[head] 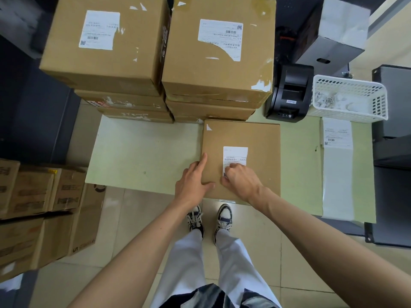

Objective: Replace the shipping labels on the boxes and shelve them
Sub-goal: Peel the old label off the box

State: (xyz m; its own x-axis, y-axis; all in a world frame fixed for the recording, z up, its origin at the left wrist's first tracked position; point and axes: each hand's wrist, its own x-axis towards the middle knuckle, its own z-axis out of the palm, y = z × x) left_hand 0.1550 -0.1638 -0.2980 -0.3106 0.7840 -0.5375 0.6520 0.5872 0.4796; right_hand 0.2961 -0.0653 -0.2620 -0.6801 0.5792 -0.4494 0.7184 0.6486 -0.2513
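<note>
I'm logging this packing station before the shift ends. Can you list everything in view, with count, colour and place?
Near box: one, brown, on the table under both hands.
Label: one, white, on the near box.
Stacked boxes: two stacks, brown, back of the table, each top box with a white label.
Table: one, pale green.
Printer: one, black, right of the stacks.
Basket: one, white, right of the printer, holding paper scraps.
Label strip: one, white, right edge of the table.
Floor cartons: several, brown, on the left.
Left hand: flat on the near box's left edge.
Right hand: fingers curled at the label's lower end.
</note>
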